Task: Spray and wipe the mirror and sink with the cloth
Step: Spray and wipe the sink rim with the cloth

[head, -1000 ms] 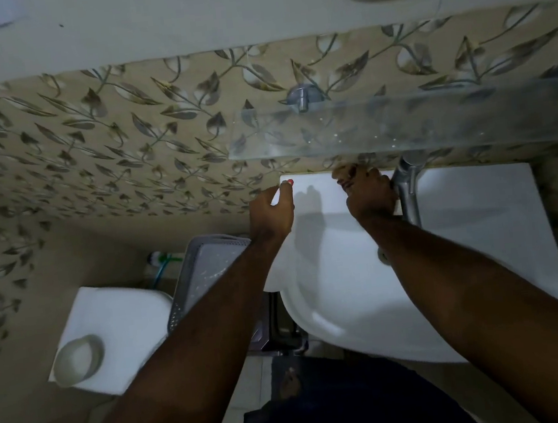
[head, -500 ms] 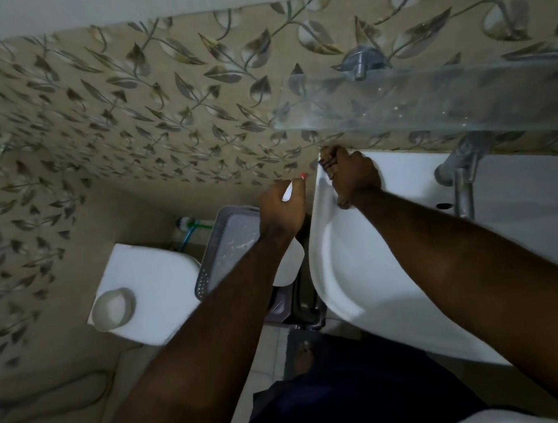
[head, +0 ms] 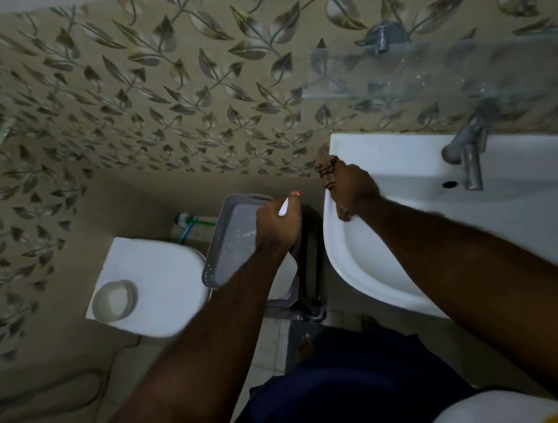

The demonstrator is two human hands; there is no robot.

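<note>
My left hand (head: 277, 223) sits nearest, fingers wrapped around a white spray bottle (head: 285, 205) with a red tip, held above a grey basket (head: 229, 240). Just right of it, at about one o'clock, my right hand (head: 349, 186) has its fingers bunched tight on a dark cloth (head: 326, 168), pressing it against the left rim of the white sink (head: 386, 162). Further at two o'clock stands the metal tap (head: 468, 157). At ten o'clock is the white toilet tank (head: 154, 279). The leaf-patterned wall (head: 155, 97) lies beyond.
</note>
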